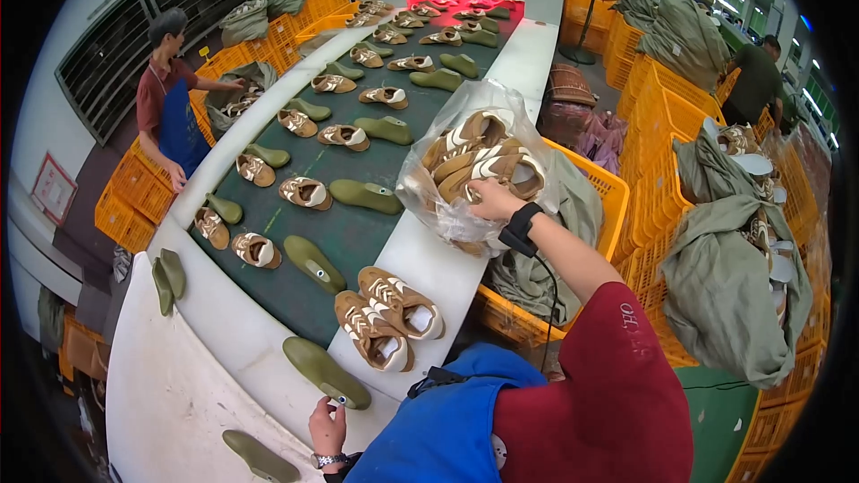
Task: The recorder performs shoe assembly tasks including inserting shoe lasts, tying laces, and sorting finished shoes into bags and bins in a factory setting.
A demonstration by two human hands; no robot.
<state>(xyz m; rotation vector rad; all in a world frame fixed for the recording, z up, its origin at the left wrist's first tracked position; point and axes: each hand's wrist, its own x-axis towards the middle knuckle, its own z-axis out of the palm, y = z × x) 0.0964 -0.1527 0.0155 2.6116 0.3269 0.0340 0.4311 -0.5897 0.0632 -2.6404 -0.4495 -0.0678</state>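
Note:
My right hand (494, 200) reaches into a clear plastic bag (420, 201) of brown sneakers with white stripes, its fingers closed on one sneaker (506, 165). A dark band with a cord circles that wrist. Low in the view, my left hand (327, 429) is curled beside the end of an olive-green shoe last (322, 371); a small dark bit shows between its fingertips, too small to name. Between my hands, a pair of brown sneakers (386, 317) sits on the white ledge. Another green last (259, 456) lies left of my left hand.
A dark green conveyor belt (344, 237) carries rows of sneakers and green lasts. Orange crates (658, 170) and grey-green sacks (729, 291) stack up on the right. Across the belt, a co-worker in a blue apron (183, 125) reaches into a sack. Two lasts (168, 277) stand at the left edge.

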